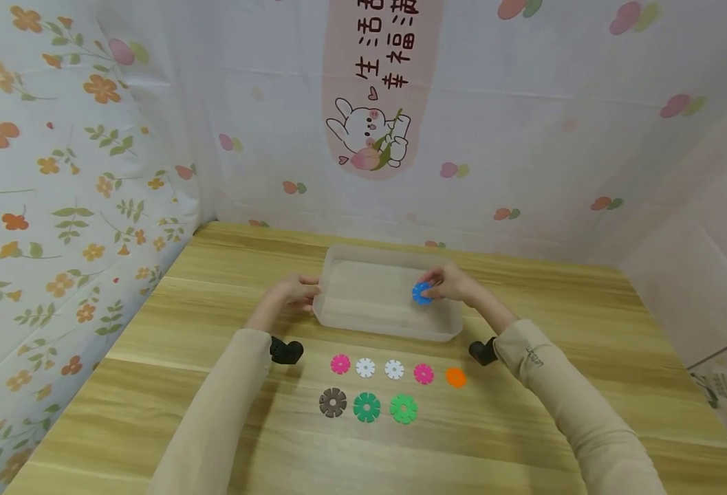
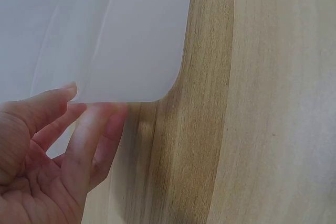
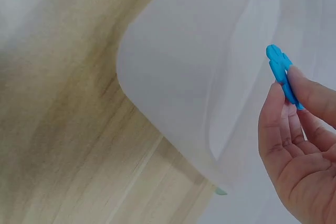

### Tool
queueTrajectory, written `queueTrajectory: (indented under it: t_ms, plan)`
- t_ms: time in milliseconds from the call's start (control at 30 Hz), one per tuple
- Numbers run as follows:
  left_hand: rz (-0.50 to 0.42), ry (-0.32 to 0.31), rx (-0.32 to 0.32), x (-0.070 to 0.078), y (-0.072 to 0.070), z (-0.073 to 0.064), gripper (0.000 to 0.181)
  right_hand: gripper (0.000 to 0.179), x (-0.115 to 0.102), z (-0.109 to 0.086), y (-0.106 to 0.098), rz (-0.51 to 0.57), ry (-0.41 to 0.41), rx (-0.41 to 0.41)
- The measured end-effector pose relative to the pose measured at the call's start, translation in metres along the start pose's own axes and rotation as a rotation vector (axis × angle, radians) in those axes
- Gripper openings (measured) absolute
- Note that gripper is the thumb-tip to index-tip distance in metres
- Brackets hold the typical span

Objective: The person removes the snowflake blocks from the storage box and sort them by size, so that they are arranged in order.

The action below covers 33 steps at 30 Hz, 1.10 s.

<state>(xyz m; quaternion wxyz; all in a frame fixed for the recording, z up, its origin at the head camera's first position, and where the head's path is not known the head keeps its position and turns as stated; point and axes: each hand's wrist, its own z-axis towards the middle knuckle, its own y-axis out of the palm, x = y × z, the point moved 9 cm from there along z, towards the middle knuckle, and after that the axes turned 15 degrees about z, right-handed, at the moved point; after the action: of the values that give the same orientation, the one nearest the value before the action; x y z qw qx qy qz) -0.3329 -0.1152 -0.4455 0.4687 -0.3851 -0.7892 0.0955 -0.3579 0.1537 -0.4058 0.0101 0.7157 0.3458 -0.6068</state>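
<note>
A translucent white plastic box [image 1: 388, 332] stands on the table. At its left end my left hand [image 1: 298, 292] pinches the wall, thumb on the rim and fingers underneath or outside, as the left wrist view shows with the hand [image 2: 63, 140] at the corner. Over the right part of the box, my right hand [image 1: 452, 282] pinches a blue notched plastic disc [image 1: 421, 293] between thumb and fingertips. The right wrist view shows the blue disc [image 3: 282, 74] almost edge-on in the hand [image 3: 299, 156], with the box wall beside it.
Before the box lie two rows of notched discs: pink [image 1: 340, 364], white [image 1: 366, 368], white [image 1: 394, 369], pink [image 1: 424, 374], orange [image 1: 456, 377]; nearer, grey-brown [image 1: 333, 403], dark green [image 1: 366, 408], light green [image 1: 404, 409]. Behind the table hangs a printed cloth [image 1: 264, 124].
</note>
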Motion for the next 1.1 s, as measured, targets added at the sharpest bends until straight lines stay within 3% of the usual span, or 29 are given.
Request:
queueTrajectory:
  t_ms: [100,167,333,567,700,800,933,967,1000,1033,1100]
  plan:
    - [-0.006,0.008,-0.003,0.002,0.0,-0.004,0.046,0.029,-0.003,-0.004,0.003,0.002,-0.015,-0.017]
    - [-0.011,-0.002,-0.005,-0.006,0.001,0.008,0.046,0.028,-0.004,-0.008,0.005,0.009,-0.015,-0.023]
    - [-0.004,-0.001,-0.01,-0.01,0.001,0.015,0.046,0.028,-0.005,-0.018,0.007,0.012,0.001,-0.036]
    - [-0.125,0.096,-0.083,-0.06,0.002,0.102,0.046,0.027,-0.008,-0.028,0.014,0.054,0.002,-0.069]
    - [-0.046,0.067,-0.046,-0.062,0.0,0.106,0.047,0.026,-0.012,-0.035,0.02,0.076,-0.002,-0.111]
    - [-0.026,0.047,-0.033,-0.071,0.0,0.118,0.05,0.025,-0.015,-0.042,0.026,0.084,-0.011,-0.139]
    - [-0.112,0.056,-0.066,-0.099,0.0,0.163,0.057,0.023,-0.019,-0.052,0.032,0.061,-0.044,-0.164]
    - [-0.122,0.048,-0.064,-0.103,0.0,0.168,0.057,0.023,-0.02,-0.055,0.034,0.054,-0.049,-0.171]
    - [-0.126,0.054,-0.067,-0.107,0.001,0.172,0.057,0.023,-0.02,-0.057,0.036,0.049,-0.051,-0.18]
    - [-0.122,0.063,-0.066,-0.099,0.002,0.156,0.054,0.023,-0.019,-0.06,0.037,0.05,-0.048,-0.19]
    - [-0.099,0.068,-0.05,-0.092,0.001,0.145,0.053,0.023,-0.017,-0.065,0.041,0.06,-0.035,-0.208]
